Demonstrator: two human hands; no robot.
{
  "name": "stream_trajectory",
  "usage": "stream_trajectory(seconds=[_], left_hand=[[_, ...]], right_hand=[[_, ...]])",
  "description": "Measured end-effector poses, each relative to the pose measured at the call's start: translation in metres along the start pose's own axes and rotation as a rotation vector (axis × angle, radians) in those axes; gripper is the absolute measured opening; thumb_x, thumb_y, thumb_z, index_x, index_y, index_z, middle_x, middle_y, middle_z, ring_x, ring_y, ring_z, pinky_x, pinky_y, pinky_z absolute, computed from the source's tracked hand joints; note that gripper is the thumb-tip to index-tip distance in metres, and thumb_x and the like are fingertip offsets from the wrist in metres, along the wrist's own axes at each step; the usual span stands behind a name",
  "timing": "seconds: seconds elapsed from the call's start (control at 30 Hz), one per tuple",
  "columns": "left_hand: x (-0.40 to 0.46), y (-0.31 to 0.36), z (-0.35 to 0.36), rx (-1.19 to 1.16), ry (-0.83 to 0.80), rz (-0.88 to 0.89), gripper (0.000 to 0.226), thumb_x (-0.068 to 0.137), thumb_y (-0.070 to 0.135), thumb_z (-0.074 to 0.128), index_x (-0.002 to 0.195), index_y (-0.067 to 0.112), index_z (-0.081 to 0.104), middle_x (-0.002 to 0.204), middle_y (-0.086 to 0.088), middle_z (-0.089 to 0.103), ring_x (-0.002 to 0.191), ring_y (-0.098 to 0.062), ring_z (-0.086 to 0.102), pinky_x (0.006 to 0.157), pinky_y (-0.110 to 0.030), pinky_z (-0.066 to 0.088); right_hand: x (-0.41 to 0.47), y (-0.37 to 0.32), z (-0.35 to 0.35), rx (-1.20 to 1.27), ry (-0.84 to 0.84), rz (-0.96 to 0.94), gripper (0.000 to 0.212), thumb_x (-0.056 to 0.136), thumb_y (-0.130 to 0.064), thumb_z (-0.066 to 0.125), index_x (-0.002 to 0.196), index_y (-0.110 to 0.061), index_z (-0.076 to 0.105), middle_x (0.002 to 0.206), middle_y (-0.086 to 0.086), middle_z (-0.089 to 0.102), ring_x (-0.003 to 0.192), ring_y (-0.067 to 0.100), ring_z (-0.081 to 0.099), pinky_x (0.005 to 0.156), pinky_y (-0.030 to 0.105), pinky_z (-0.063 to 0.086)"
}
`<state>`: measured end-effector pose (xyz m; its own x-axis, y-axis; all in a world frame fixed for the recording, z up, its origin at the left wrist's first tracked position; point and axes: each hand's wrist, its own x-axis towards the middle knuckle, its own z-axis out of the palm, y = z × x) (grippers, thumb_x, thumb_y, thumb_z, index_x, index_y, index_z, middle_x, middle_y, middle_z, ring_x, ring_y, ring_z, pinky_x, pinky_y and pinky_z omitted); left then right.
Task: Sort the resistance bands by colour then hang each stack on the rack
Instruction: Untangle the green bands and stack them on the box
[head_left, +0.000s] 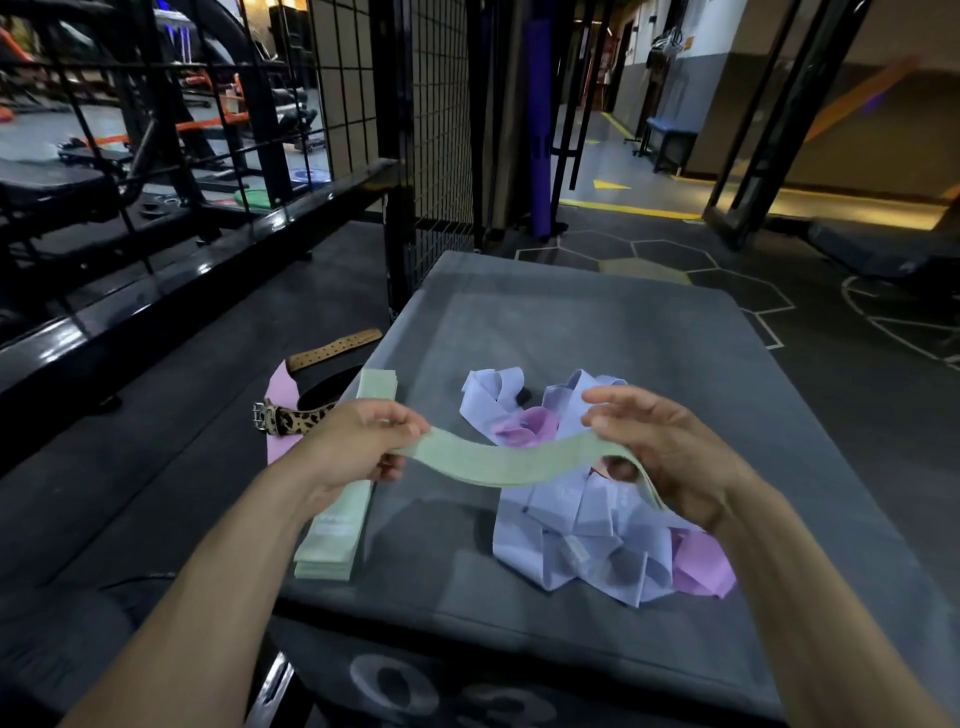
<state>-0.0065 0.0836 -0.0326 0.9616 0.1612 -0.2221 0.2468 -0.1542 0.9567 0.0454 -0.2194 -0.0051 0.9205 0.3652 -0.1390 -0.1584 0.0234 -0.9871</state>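
A pale green resistance band (498, 462) stretches between my two hands above the grey padded box (597, 322). My left hand (358, 447) pinches its left end. My right hand (660, 447) holds the right end, thumb under and fingers over, with the band's loop curving below the palm. A flat stack of green bands (340, 525) lies along the box's left edge, partly under my left wrist. A loose heap of lilac-blue bands (582, 535) with pink bands (701, 566) mixed in lies under and behind the held band.
On the floor to the left lie a pink band (280, 405), a leopard-print belt (291, 418) and a tan perforated belt (332, 349). A black wire-grid rack (436, 130) stands behind the box, with black railings at left. Open gym floor lies to the right.
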Motion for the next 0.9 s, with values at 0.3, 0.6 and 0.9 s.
stream_trajectory(seconds=[0.3,0.6,0.9], left_hand=[[-0.016,0.002,0.003,0.226,-0.471,-0.159,0.034,0.079,0.009,0.083,0.109,0.002,0.069,0.091,-0.01,0.065,0.074,-0.016,0.061,0.073,-0.028,0.058],[-0.027,0.002,-0.012,0.345,-0.54,-0.18,0.025,0.099,0.033,0.062,0.103,0.01,0.072,0.087,-0.007,0.069,0.058,-0.014,0.058,0.048,-0.024,0.049],[-0.036,-0.002,-0.029,0.512,-0.602,-0.231,0.039,0.105,0.048,0.043,0.106,0.013,0.058,0.067,-0.008,0.069,0.043,-0.016,0.056,0.042,-0.022,0.042]], right_hand=[[0.008,-0.009,0.019,0.547,-0.004,-0.15,0.04,0.085,0.021,0.031,0.106,0.006,0.063,0.107,0.018,0.07,0.117,0.027,0.067,0.095,0.029,0.056],[0.015,0.002,0.026,0.134,0.398,-0.032,0.009,0.091,-0.021,0.072,0.089,-0.012,0.069,0.066,-0.001,0.064,0.052,0.014,0.063,0.05,0.024,0.037],[0.026,0.006,0.034,0.093,0.478,-0.053,0.015,0.095,-0.023,0.065,0.085,-0.014,0.071,0.067,-0.003,0.054,0.047,0.012,0.047,0.046,0.023,0.03]])
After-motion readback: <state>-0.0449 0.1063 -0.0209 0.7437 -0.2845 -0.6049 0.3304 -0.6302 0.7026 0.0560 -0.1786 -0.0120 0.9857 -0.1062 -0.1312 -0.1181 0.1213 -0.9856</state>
